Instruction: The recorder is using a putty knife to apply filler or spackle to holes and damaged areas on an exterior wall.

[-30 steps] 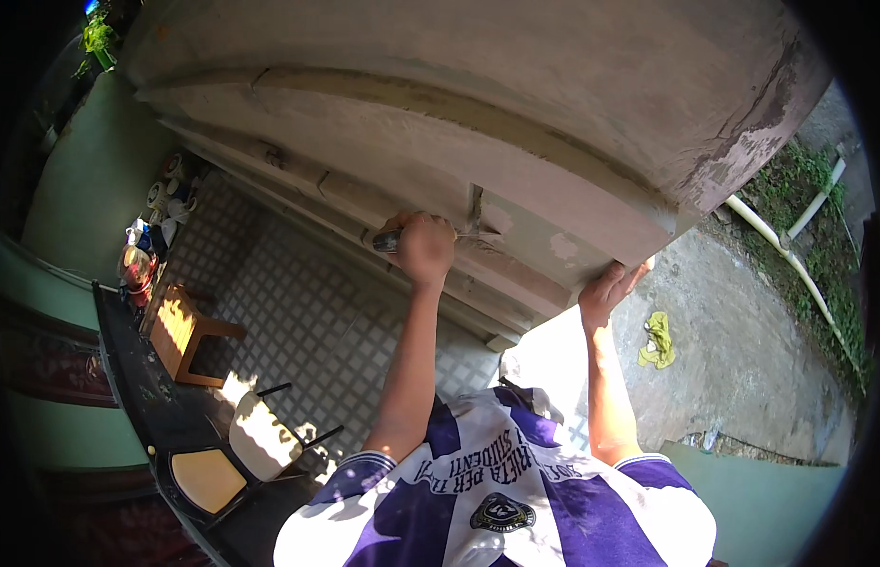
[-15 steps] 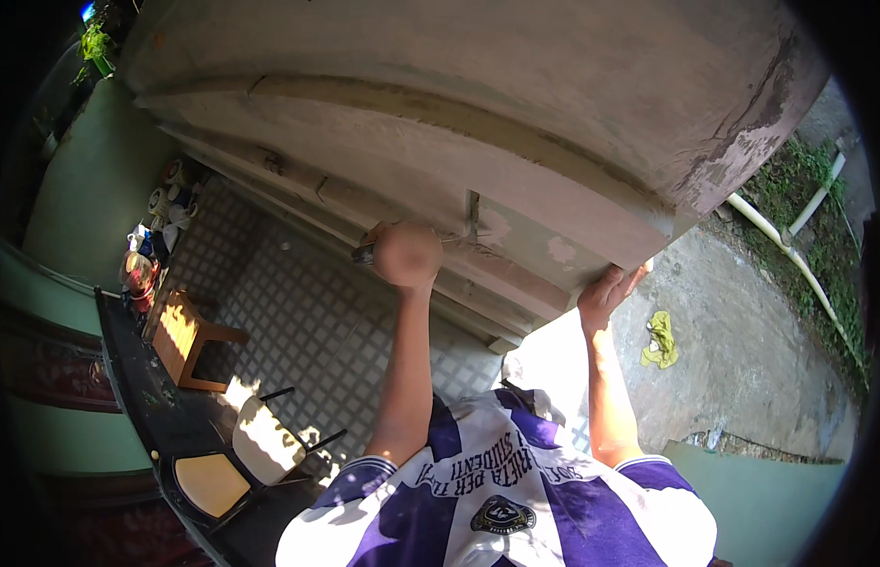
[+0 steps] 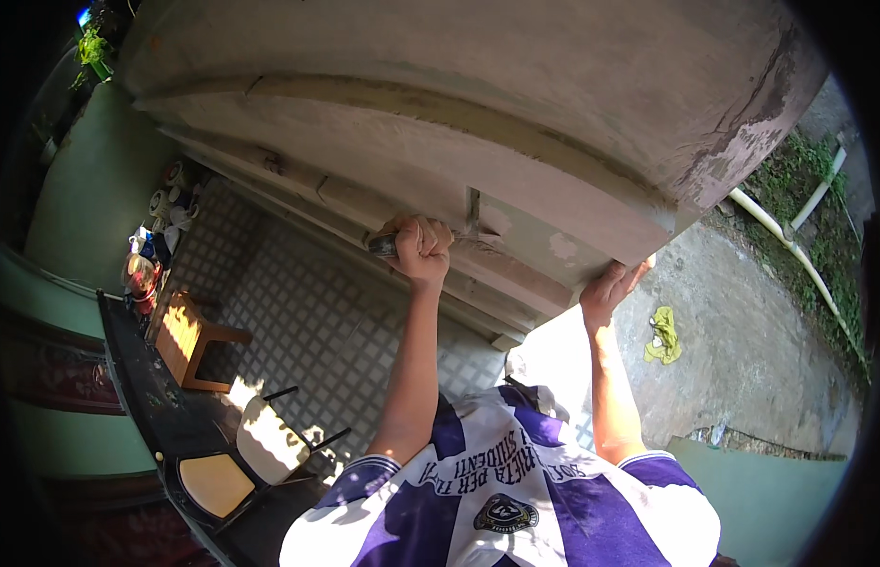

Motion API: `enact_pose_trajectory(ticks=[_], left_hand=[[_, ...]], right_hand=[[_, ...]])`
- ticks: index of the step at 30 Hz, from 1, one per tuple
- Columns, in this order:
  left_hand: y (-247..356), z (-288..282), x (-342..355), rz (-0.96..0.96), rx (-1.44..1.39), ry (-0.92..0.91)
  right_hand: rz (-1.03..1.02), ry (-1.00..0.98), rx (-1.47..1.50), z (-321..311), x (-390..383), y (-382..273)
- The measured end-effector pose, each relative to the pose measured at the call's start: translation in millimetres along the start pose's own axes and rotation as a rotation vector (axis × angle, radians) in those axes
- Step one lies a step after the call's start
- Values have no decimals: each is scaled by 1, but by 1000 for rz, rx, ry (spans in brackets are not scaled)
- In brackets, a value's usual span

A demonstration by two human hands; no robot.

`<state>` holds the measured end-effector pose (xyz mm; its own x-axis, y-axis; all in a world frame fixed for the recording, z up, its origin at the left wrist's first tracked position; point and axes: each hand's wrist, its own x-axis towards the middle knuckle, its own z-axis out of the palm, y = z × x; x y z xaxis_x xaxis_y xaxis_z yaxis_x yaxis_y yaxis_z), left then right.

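My left hand [image 3: 424,248] is closed in a fist round a hand tool [image 3: 382,246]. Only the tool's dark, rounded end shows beyond the fingers, so its kind is unclear. The fist is close against the stepped, plastered wall [image 3: 364,142], beside a narrow dark slot and a pale bare patch [image 3: 561,247]. Farther right, my right hand [image 3: 607,286] lies against the wall's lower corner. Its fingers are stretched out along the edge, with nothing seen in them.
A wooden stool [image 3: 189,340] and metal-legged chairs [image 3: 270,439] stand on the tiled floor [image 3: 298,312] at left, near a dark counter edge [image 3: 128,378]. On the concrete ground at right lies a yellow-green cloth [image 3: 663,335]; a white pipe [image 3: 790,241] runs beyond it.
My left fist has turned and shifted slightly right along the wall, so its knuckles and fingers now show clearly. My right hand stays at the corner.
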<state>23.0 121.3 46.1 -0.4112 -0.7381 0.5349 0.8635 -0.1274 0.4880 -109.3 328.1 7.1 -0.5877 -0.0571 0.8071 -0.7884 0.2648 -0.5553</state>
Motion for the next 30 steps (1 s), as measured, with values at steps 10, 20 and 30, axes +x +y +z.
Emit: enact_pose_trajectory(ticks=[10, 20, 30], left_hand=[[5, 1, -2, 19, -95, 73], [8, -2, 1, 23, -116, 88], [-6, -7, -2, 11, -120, 5]], right_hand=[[-36, 39, -40, 2, -2, 6], [-23, 10, -12, 0, 1, 1], [10, 18, -9, -2, -2, 4]])
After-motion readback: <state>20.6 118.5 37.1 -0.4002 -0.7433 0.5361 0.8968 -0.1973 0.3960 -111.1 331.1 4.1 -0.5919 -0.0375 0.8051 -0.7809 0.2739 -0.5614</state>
